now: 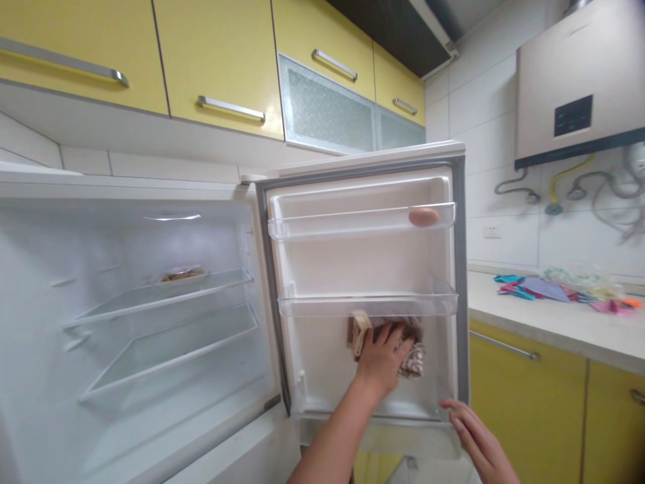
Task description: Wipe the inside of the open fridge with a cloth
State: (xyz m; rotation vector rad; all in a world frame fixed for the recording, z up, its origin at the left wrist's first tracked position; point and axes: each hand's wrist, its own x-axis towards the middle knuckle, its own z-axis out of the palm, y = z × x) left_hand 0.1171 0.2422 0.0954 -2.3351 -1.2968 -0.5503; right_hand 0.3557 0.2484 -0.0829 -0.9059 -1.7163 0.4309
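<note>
Against the smooth white door at centre frame, a rumpled, brown-patterned cloth sits below middle under the spread fingers of my left hand, my right hand loosely uncurled, lower right, an oval egg above.

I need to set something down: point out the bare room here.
Bare: lower shelf, below the upper shelf; top rack, left of the egg; counter, in front of the pile.
Crowded: upper shelf at the dish; below the middle rack, with left hand and cloth; counter under the pile.
</note>
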